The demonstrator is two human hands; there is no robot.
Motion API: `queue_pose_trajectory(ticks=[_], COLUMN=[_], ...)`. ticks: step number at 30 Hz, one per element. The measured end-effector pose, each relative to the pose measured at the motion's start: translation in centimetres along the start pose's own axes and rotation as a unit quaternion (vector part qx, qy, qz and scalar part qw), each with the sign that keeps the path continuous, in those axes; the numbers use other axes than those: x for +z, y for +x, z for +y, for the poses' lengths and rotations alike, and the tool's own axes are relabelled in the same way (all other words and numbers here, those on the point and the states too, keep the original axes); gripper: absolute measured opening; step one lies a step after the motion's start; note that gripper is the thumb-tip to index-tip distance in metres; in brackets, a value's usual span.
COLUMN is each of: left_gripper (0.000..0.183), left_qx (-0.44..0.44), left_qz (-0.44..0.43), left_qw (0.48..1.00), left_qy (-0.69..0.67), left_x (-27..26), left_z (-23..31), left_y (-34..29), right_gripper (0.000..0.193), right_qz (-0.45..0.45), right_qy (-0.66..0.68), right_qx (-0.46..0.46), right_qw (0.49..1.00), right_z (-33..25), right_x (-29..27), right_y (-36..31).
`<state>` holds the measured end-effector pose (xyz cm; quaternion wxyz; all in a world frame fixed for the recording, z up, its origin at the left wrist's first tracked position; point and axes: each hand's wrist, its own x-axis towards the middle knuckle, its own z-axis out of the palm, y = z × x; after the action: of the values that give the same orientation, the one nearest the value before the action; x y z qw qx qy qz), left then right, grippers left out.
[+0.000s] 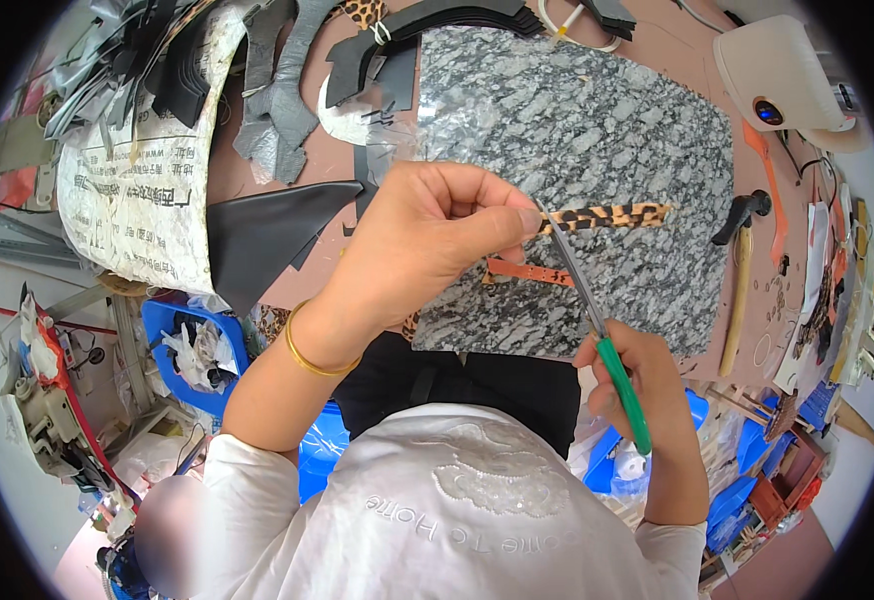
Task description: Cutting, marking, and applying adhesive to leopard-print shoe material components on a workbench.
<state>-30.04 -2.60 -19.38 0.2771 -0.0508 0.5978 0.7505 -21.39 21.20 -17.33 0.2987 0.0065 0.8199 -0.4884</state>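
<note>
Near the middle, my left hand [427,225] is closed, its thumb and forefinger pinching one end of a narrow leopard-print strip [612,216]. The strip's other end reaches right over the speckled stone slab [517,110]. In my right hand [647,385] are green-handled scissors [619,385], seen nearly edge-on. Their long metal blades point up and left and cross the strip right beside my left fingertips. Just below the strip, a short orange-brown strip [532,272] with dark marks lies on the slab. My right fingers are partly hidden behind the handle.
Dark curved pieces [437,20] are stacked behind the slab, and a black sheet [272,235] lies left. At right are a hammer [740,270] and a white device [782,75]. A blue bin [182,385] with scraps stands at lower left.
</note>
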Motion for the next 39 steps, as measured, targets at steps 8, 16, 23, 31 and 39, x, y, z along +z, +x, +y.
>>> queue_pose_trajectory(ticks=[8,16,23,31,39], left_gripper=[0.016,0.017,0.014,0.031,0.033], left_qx=[-0.027,-0.003,-0.059,0.552,0.566], left_qz=[-0.024,0.003,-0.040,-0.006,-0.019], left_qw=[0.996,0.982,0.995,0.687,0.651], left_qy=[0.076,0.189,0.069,0.472,0.506], left_x=[-1.0,-1.5,0.6,2.3,2.0], left_z=[-0.3,-1.7,-0.2,-5.0,-5.6], left_y=[1.0,1.3,-2.2,-5.0,-6.8], right_gripper=[0.042,0.038,0.027,0.023,0.027], right_qz=[0.021,-0.046,0.022,0.088,0.098], right_qy=[-0.053,-0.066,0.053,0.416,0.378], right_qx=[0.020,0.106,0.023,0.026,0.043], right_qw=[0.998,0.991,0.998,0.905,0.920], right_z=[0.4,-0.4,0.9,-0.6,-1.7], right_x=[-1.1,-1.1,0.1,3.1,3.4], right_y=[1.5,2.4,-0.3,-0.3,-1.7])
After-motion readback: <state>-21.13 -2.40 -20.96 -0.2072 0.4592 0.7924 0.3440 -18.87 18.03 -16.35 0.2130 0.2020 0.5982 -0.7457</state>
